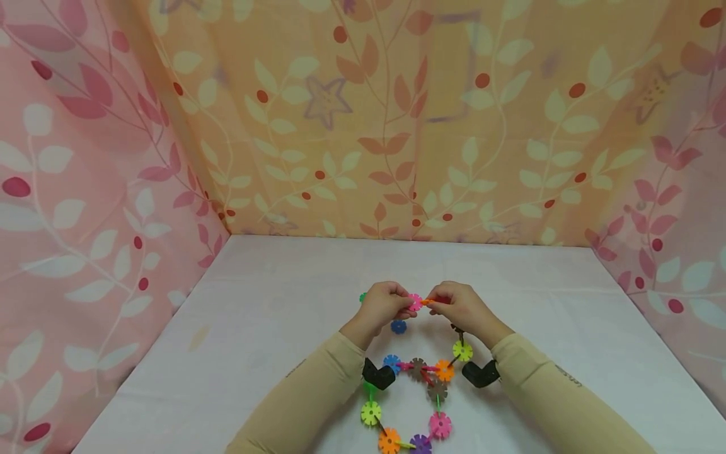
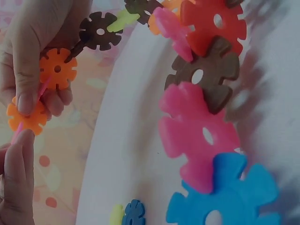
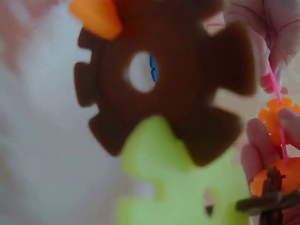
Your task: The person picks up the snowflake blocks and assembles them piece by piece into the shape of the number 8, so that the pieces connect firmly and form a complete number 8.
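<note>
My left hand (image 1: 384, 308) pinches a pink notched plastic disc (image 1: 416, 304) between thumb and fingers. Facing it, my right hand (image 1: 466, 309) holds an orange notched disc (image 2: 35, 123), and the pink disc's edge meets this orange one in the left wrist view. A second orange disc (image 2: 64, 77) lies against the right fingers, joined through a pink piece. From there a linked chain runs by a dark brown disc (image 2: 89, 40) and a yellow-green disc (image 1: 462, 357) to a ring of several coloured discs, with a purple disc (image 1: 421, 445) at the near side.
A loose blue disc (image 1: 399, 330) lies on the white tabletop (image 1: 272, 302) beneath the hands. Part of a green piece (image 1: 363, 296) shows behind the left hand. Black wrist cameras (image 1: 378, 376) hang over the chain. Flowered cloth (image 1: 397, 126) encloses the back and sides.
</note>
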Available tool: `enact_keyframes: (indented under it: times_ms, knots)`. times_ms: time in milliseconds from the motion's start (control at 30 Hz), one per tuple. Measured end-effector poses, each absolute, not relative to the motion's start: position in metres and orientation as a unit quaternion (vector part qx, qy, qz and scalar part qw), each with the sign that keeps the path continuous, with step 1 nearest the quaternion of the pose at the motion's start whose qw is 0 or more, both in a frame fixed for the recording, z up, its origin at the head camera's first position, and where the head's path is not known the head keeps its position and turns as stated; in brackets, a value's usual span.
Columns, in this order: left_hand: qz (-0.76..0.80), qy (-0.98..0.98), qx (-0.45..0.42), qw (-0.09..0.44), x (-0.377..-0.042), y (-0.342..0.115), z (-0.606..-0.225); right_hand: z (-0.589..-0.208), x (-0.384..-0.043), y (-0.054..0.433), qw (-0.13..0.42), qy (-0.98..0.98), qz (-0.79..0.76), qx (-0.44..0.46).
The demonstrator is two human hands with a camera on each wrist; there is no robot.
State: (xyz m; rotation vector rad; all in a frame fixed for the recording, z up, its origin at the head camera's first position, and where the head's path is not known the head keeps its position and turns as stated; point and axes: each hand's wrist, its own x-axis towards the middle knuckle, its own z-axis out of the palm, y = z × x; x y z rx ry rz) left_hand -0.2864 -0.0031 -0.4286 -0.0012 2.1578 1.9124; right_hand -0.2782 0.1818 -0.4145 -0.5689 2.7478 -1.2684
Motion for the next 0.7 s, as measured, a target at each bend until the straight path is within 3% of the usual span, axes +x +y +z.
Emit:
enact_keyframes:
  times_ms: [267, 433, 700]
  knots:
    - [0.668, 0.73, 0.002, 0.142, -0.289, -0.005, -0.43, -0.416, -0.278, 0.177, 0.008, 0.893, -0.402, -0.204]
    - [0.637, 0.748, 0.044, 0.179, -0.3, -0.016, -0.438, -0.419, -0.28, 0.18, 0.032, 0.904, -0.384, -0.188]
    - [0.465, 0.858, 0.066, 0.21, -0.311, -0.041, -0.454, -0.42, -0.282, 0.186, 0.067, 0.913, -0.383, -0.123]
